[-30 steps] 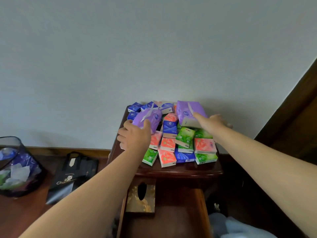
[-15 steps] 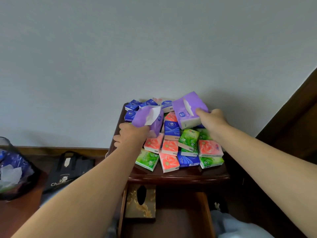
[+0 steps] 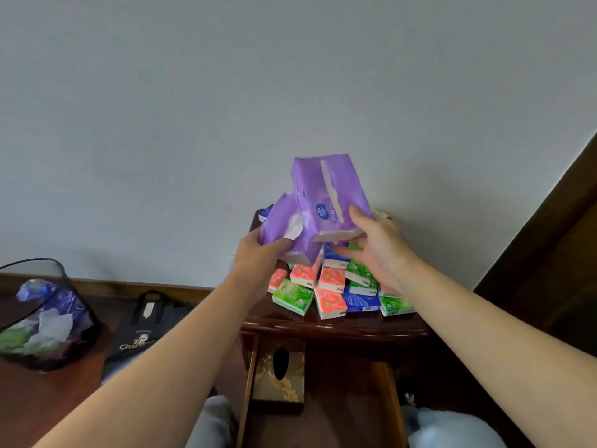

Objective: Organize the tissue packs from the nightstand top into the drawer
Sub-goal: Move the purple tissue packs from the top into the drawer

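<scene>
Two purple tissue packs were up in the air at that point, one in each of my hands. My left hand [image 3: 258,253] had its fingers wrapped around the lower purple pack [image 3: 284,231], the one with a white tissue poking out of its slit. My right hand [image 3: 374,250] gripped the bigger purple pack [image 3: 326,195] from underneath, thumb pressed on its front face, with the pack tipped up so the torn opening strip faced me. Both packs were touching each other, the right one overlapping the top of the left one, and both hung above the back of the nightstand [image 3: 332,328].

Loads of small pocket packs were sitting on the nightstand top in a messy heap: a green one [image 3: 293,296] near the front left, a coral one [image 3: 330,302] next to it, a blue one [image 3: 361,301] just right of that, and another green one [image 3: 396,305] at the front right corner. More were piled behind, partly hidden by my hands.

Below the top, the drawer [image 3: 323,399] was pulled out, with a gold patterned tissue box [image 3: 279,375] in its left side.

Off to the left on the floor sat a dark bin [image 3: 45,315] lined with a bag of wrappers, and a black tote bag [image 3: 145,324] lay beside it against the wall.
</scene>
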Action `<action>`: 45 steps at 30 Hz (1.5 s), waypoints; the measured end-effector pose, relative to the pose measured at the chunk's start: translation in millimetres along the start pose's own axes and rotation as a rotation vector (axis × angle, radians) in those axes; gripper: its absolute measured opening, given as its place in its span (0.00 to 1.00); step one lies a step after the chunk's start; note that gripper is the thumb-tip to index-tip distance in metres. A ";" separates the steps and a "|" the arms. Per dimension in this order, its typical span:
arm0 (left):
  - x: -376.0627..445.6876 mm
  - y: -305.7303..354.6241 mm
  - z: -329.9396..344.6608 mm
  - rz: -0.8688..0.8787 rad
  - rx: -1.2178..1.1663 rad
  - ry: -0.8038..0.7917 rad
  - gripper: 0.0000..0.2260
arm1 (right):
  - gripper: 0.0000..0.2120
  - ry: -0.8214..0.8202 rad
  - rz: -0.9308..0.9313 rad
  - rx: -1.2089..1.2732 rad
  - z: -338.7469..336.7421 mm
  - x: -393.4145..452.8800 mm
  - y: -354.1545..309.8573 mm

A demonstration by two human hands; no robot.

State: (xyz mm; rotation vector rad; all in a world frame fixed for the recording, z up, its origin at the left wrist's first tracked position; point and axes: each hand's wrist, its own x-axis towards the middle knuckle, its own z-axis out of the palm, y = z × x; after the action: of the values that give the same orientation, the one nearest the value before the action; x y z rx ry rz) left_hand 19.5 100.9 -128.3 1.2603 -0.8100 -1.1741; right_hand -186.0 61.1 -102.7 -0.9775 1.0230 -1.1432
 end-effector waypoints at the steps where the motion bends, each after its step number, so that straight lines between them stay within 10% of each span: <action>1: -13.6 1.2 -6.9 -0.016 -0.005 -0.076 0.13 | 0.13 -0.059 0.017 0.038 4.1 -12.7 4.2; 6: -70.9 -20.4 -55.7 -0.250 -0.051 -0.372 0.30 | 0.15 -0.111 0.105 0.142 0.3 -74.4 46.0; 15: -131.2 -129.3 -96.2 -0.530 0.131 -0.387 0.19 | 0.23 -0.253 0.564 -0.081 -50.7 -156.5 147.7; 25: -122.8 -226.2 -105.8 -0.660 0.275 -0.048 0.14 | 0.13 -0.081 0.919 -0.260 -111.0 -144.2 228.5; 38: -92.5 -258.2 -101.9 -0.782 0.211 0.061 0.25 | 0.25 0.467 0.836 -0.150 -78.4 -71.2 316.7; 45: -95.9 -263.0 -104.2 -0.773 0.145 0.040 0.29 | 0.29 0.379 0.648 -0.271 -64.3 -51.4 352.7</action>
State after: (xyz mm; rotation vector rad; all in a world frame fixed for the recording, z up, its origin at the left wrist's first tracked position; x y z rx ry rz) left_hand 38.4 244.3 -389.7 1.7892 -0.3720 -1.7057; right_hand -171.9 158.9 -451.1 -0.5608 1.6829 -0.6601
